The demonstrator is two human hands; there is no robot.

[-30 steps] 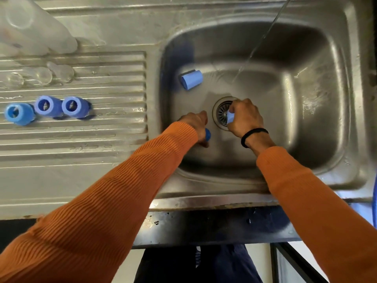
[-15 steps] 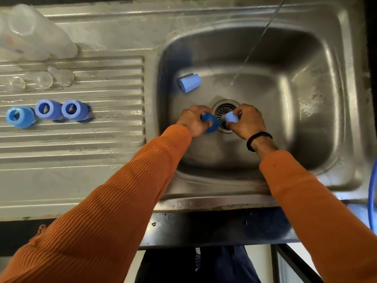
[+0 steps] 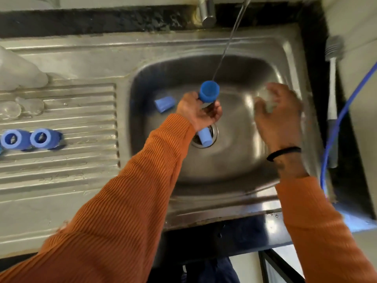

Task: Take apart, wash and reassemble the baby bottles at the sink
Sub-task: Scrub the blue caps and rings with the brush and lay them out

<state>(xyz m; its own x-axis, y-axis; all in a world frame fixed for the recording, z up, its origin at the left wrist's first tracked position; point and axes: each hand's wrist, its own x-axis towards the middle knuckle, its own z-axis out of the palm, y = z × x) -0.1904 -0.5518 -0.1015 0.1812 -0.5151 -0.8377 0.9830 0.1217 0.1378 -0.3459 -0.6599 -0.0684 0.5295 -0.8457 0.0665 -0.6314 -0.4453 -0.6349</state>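
Both arms, in orange ribbed sleeves, rise from the lower edge toward the frame's centre. The left hand (image 3: 201, 113), just left of centre, has its fingers (image 3: 217, 110) curled round a blue cap (image 3: 209, 91) held at the fingertips. The right hand (image 3: 278, 111), at centre right and motion-blurred, appears to cup a clear, pale item; a black band (image 3: 283, 153) circles its wrist.

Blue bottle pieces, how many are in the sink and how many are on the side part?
In the left hand, under the water: 1 blue cap
In the sink basin: 2 (light blue cap, light blue piece over the drain)
On the drainboard: 2 rings fully seen
Total: 5
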